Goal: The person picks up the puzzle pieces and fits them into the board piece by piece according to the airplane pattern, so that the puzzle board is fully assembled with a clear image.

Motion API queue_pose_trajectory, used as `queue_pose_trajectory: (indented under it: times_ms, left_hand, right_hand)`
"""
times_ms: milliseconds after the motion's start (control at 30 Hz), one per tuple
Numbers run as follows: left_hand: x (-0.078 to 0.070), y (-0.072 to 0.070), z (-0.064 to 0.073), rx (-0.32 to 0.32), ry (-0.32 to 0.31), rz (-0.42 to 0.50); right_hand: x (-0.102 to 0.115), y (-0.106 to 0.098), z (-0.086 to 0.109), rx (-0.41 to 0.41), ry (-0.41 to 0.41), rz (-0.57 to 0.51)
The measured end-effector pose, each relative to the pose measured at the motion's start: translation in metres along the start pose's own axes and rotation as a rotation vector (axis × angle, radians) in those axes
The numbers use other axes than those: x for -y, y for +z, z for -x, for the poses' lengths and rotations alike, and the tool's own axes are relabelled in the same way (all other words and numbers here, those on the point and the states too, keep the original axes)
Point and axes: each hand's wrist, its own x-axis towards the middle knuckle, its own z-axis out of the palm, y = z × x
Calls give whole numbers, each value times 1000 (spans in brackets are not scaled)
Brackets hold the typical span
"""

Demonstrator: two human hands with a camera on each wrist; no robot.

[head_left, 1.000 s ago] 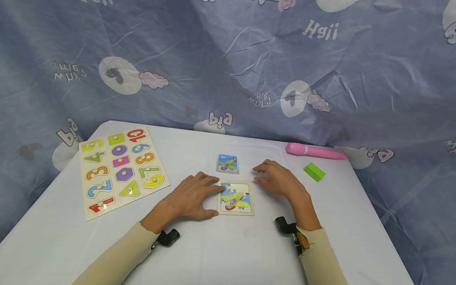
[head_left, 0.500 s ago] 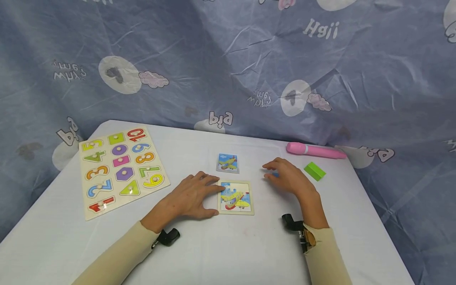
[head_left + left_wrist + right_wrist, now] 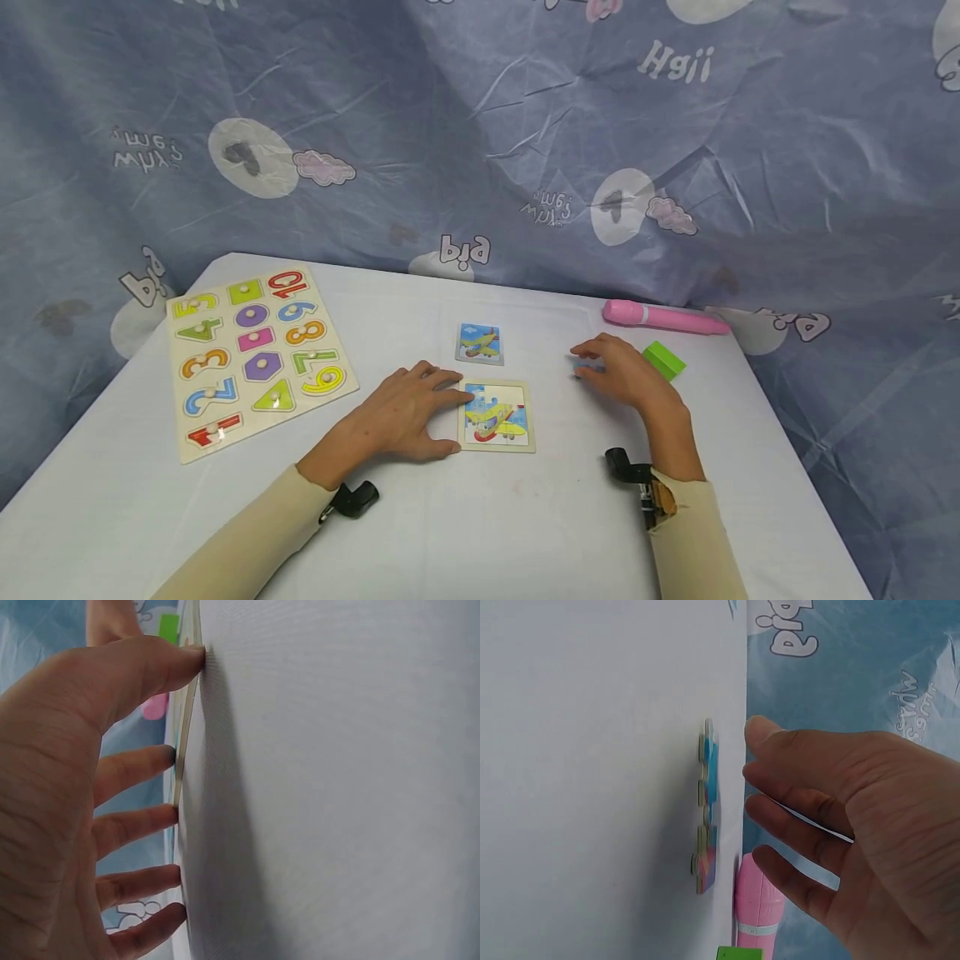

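Note:
My left hand [image 3: 408, 414] rests at the left edge of a small wooden jigsaw board [image 3: 497, 446] with an airplane picture partly filled in. In the left wrist view its thumb [image 3: 180, 664] and straight fingers touch the board's edge. My right hand [image 3: 618, 375] hovers over loose blue jigsaw pieces [image 3: 589, 364], loosely bent fingers with nothing between them. From the right wrist view, the jigsaw pieces [image 3: 707, 802] lie on the table, apart from the fingertips [image 3: 759, 729]. Behind the board lies a small airplane picture card [image 3: 480, 343].
At the left lies a large number and shape peg puzzle [image 3: 258, 358]. A green block [image 3: 663, 360] sits just beyond my right hand, partly hidden by it. Near the back right edge is a pink marker-shaped thing [image 3: 663, 318]. A patterned grey-blue cloth [image 3: 450, 150] hangs behind the white table.
My right hand has moved to the right, away from the board, and blue jigsaw pieces now show between its thumb and fingers. The left hand and board have not moved.

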Motion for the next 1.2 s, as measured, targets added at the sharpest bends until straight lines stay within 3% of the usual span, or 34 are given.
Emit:
queue_pose_trajectory:
  times_ms: [467,1200]
  left_hand:
    - [-1,0,-1,-2,-6,3]
    - [-1,1,0,-1,-12,8]
  right_hand:
    - [-15,-1,4,12,-3,-44]
    - [-18,5,3,34,-2,-78]
